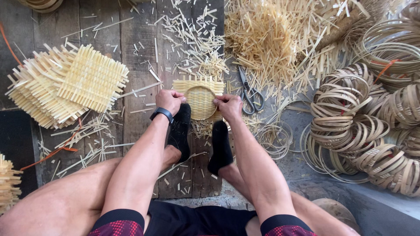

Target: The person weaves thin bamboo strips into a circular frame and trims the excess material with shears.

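The person's bare thighs and dark shorts filled the bottom of the view, nearest the camera, with both forearms stretching up toward twelve o'clock over feet in black socks (199,140). They sat on a floor of worn wooden planks (131,52) littered with pale offcuts. At two to four o'clock lay a large heap of coiled bamboo hoops (350,118). At one o'clock a loose pile of cut bamboo strips (267,39) spread out. At nine o'clock sat a stack of square woven mats (65,85), their strip ends sticking out.

At the centre, just above the toes, was a small woven mat with a round hoop (200,101) set on it. The left hand (169,100), a dark band on its wrist, was curled shut, pinching the hoop's edge at nine o'clock. The right hand (228,105) was likewise closed, gripping the edge at three o'clock. Just beside the right hand, at two o'clock from it, a pair of scissors (249,92) lay on the floor.
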